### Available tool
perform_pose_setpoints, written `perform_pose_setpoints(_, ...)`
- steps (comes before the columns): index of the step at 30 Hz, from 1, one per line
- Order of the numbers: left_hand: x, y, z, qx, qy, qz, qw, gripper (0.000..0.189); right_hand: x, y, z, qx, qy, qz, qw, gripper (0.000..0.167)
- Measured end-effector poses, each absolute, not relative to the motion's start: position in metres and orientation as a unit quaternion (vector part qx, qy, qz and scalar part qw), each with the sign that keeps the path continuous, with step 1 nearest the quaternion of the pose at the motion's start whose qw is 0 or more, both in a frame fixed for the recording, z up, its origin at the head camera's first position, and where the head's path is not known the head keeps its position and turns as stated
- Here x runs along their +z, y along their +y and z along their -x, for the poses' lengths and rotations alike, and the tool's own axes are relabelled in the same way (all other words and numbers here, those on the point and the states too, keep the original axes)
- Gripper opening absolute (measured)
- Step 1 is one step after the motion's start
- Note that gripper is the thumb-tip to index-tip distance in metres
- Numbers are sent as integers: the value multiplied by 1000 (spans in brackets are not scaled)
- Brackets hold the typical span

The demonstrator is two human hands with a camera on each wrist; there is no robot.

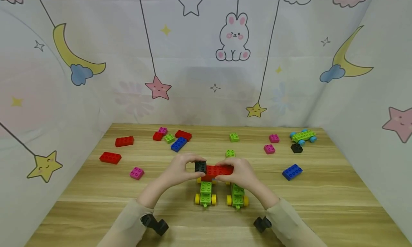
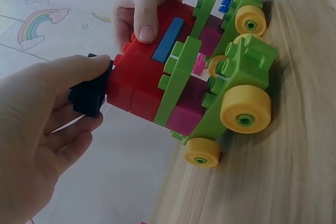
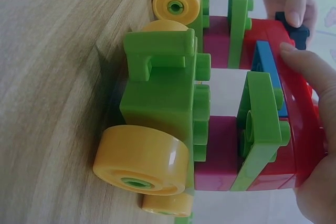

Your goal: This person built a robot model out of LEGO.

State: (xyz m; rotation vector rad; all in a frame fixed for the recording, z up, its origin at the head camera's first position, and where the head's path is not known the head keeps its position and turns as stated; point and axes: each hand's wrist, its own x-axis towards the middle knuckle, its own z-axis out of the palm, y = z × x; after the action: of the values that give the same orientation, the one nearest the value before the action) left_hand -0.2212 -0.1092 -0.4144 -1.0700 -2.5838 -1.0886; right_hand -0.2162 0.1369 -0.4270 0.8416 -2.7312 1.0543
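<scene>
A black toy brick (image 1: 200, 166) is pinched between the thumb and fingers of my left hand (image 1: 180, 171). It sits right at the left end of red bricks (image 2: 137, 80) that bridge two green car bases with yellow wheels, the left base (image 1: 206, 195) and the right base (image 1: 238, 197). My right hand (image 1: 240, 172) grips the red bricks toward their right end, thumb on the near side. Under the red layer, the wrist views show a blue brick (image 3: 266, 69), green plates (image 2: 178, 77) and magenta bricks (image 3: 216, 150) stacked on the bases.
Red bricks (image 1: 110, 158) and a pink brick (image 1: 137, 173) lie at left, with mixed bricks behind. At right are a blue brick (image 1: 292, 172), pink bricks (image 1: 269, 149), a black piece (image 1: 297, 148) and a green car base with blue wheels (image 1: 303, 136). A patterned curtain (image 1: 199, 96) encloses the table.
</scene>
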Motion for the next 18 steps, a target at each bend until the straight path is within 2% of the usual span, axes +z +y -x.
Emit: perform_pose_setpoints(18, -405, -108, 224, -358, -870, 338, 13, 39, -425, 136, 215, 348, -896, -273, 41, 34)
